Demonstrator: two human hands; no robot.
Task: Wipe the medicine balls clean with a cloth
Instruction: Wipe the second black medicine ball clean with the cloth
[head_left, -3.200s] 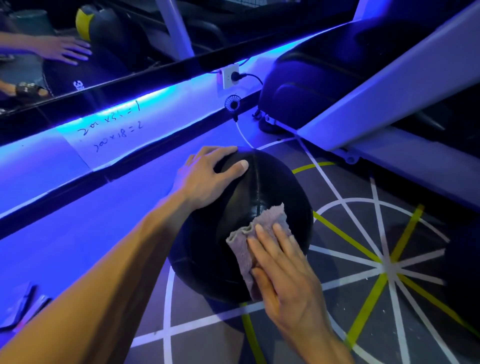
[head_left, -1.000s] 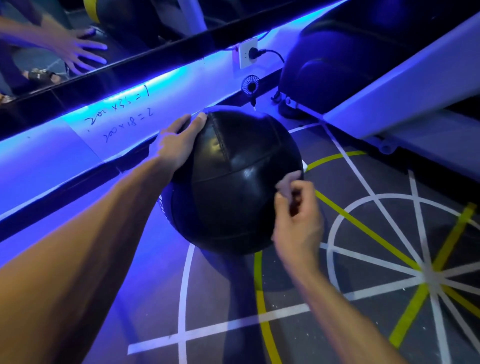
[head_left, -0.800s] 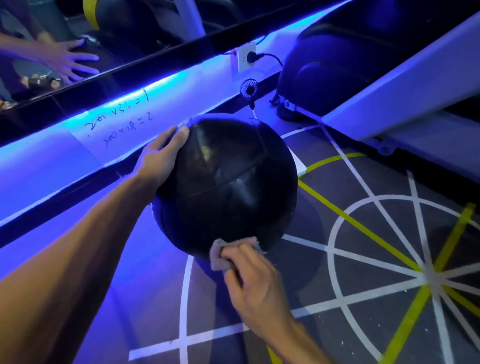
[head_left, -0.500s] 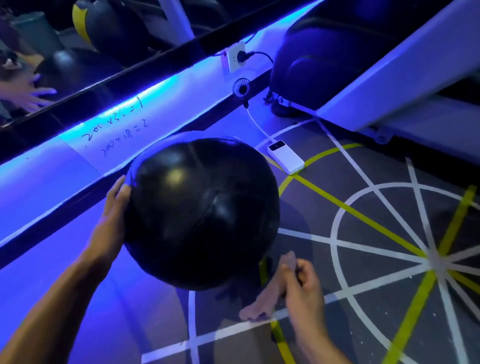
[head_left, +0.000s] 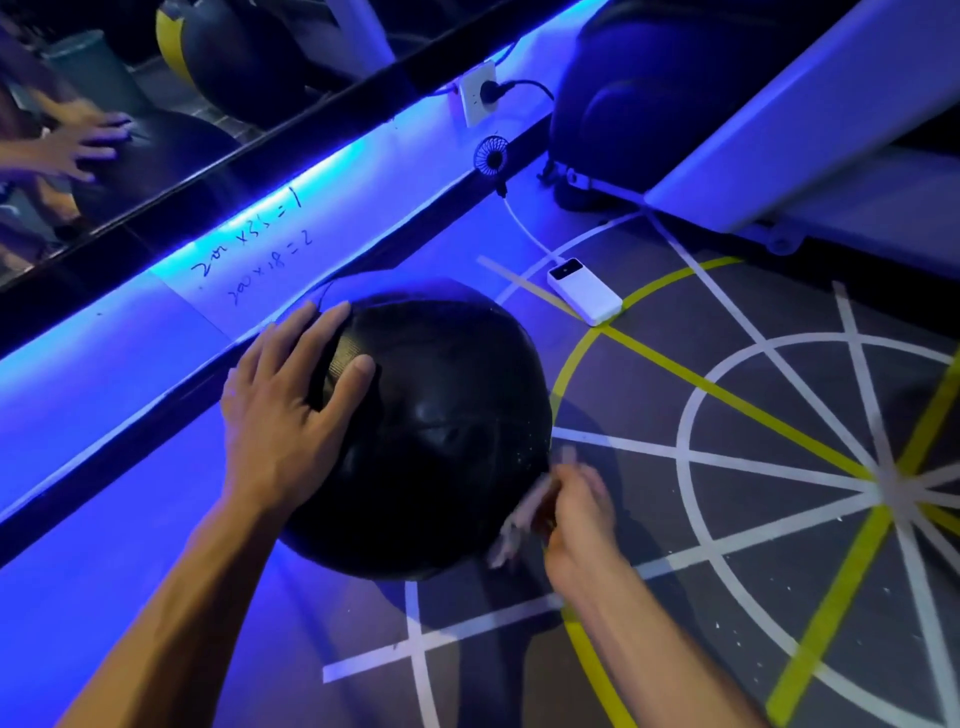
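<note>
We see one large black leather medicine ball resting on the grey floor with white and yellow lines, and it lies between our two hands. A ball has no long axis, so what matters for the next move is which side of it each hand can reach. Our left hand rests with straight, spread fingers on the upper left part of the ball and steadies it. Our right hand is at the lower right edge of the ball, just beside it, with the fingers curled around one small pale cloth; this hand is blurred, and the cloth seems to touch the ball's edge, but we cannot tell for sure. So the right hand is the nearer one to the lower right side, which we judge will be wiped next, while the left hand can turn the ball.

Beyond the left hand there is a dark mirror along the wall, which shows a reflected ball and hand. Beyond the ball, further from both hands, we count one white rectangular power bank and one small black fan.
</note>
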